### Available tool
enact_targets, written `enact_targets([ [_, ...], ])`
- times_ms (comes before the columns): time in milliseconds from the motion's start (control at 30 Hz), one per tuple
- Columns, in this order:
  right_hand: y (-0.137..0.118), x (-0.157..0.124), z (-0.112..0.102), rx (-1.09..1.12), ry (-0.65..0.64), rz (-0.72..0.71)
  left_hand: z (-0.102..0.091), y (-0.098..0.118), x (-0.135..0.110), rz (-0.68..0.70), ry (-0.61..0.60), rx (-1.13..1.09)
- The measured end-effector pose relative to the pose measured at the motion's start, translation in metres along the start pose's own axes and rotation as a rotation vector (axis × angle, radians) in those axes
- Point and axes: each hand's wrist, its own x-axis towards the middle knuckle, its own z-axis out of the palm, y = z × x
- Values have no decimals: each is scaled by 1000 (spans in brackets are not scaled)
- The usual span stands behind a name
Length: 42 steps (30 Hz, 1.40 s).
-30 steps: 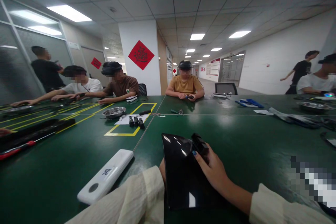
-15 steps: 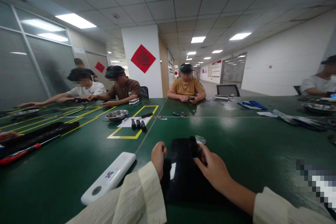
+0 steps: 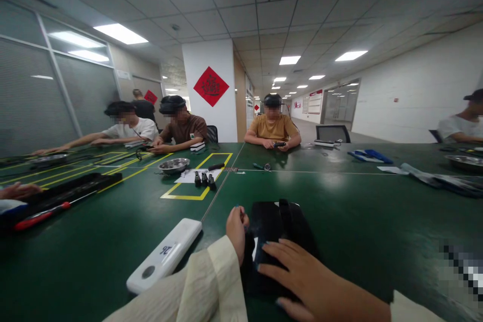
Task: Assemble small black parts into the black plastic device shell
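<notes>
A glossy black flat panel [image 3: 281, 224] lies on the green table [image 3: 350, 211] right in front of me. My right hand [image 3: 305, 276] rests flat on its near part, fingers stretched out toward the left. My left hand [image 3: 237, 229] is curled against the panel's left edge, thumb and fingers closed on it. A small black part sits on the panel's top. A white oblong device [image 3: 166, 254] lies just left of my left sleeve.
Several people sit around the table. Ahead left are a yellow-taped rectangle [image 3: 196, 176] with small black parts [image 3: 204, 179], a paper sheet and a metal bowl [image 3: 174, 165]. A red-handled tool [image 3: 41, 215] and black tray lie far left; blue items [image 3: 364, 155] far right.
The panel went from tilted up to lying flat on the table. My right hand left the small black part and spread flat over the panel. My left hand came up at the left edge.
</notes>
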Motion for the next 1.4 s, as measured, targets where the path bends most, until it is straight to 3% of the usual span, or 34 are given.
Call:
enact_targets([
  [133,13,-2,9,35,-19,102,1,-1,-2,-14,-39,-12],
  [333,20,0,24,-66,-1,130,3,-2,-4,-12,-57,21],
  [567,23,5,40,-280,219,185,0,-1,-3,14,-69,67],
  [667,21,5,40,-281,249,186,0,-4,-1,13,-66,83],
  [867,10,0,30,-88,171,256,3,0,-5,33,-55,94],
  [1100,6,2,26,-167,127,363,4,3,-7,24,-70,69],
  [1400,18,0,10,-12,-57,199,4,2,-7,-2,-128,71],
])
